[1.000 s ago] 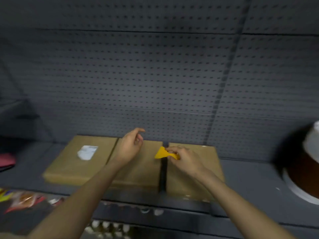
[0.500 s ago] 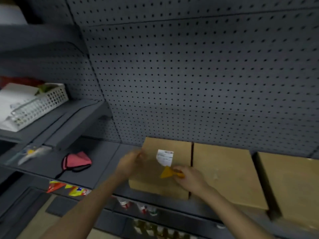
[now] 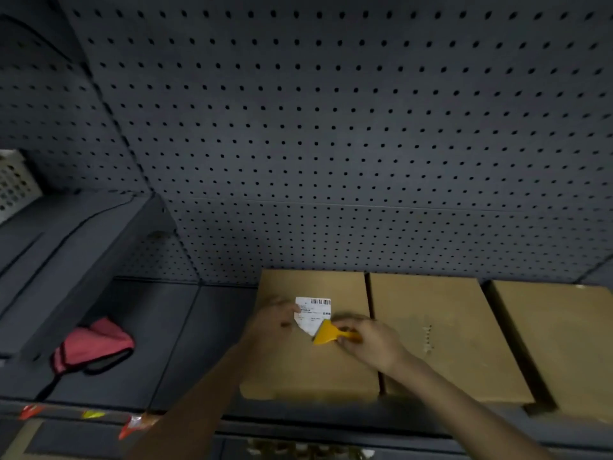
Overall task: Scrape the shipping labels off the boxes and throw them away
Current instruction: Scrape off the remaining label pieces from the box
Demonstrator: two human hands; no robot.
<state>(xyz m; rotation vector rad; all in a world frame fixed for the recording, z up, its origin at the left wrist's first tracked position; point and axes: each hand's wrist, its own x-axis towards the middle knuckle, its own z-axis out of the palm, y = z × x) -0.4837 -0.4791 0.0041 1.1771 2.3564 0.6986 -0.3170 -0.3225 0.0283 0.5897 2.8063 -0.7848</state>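
Three flat brown cardboard boxes lie side by side on a dark grey shelf. The left box point(image 3: 308, 363) carries a white shipping label point(image 3: 313, 312) with a barcode along its top. My right hand point(image 3: 368, 343) grips a yellow plastic scraper point(image 3: 326, 334), whose blade touches the label's lower right corner. My left hand point(image 3: 277, 322) rests on the box top against the label's left edge, fingers bent; whether it pinches the label I cannot tell. The middle box point(image 3: 441, 333) and the right box point(image 3: 560, 340) show no label.
A pink cloth item point(image 3: 94, 345) lies on the shelf to the left. A white perforated basket point(image 3: 15, 184) sits on a higher shelf at the far left. Grey pegboard point(image 3: 331, 127) backs the shelf. Small bottles show on the shelf below point(image 3: 308, 449).
The view swung left from the middle and right boxes to the left box. Both hands moved onto it, and the scraper now meets the label's corner.
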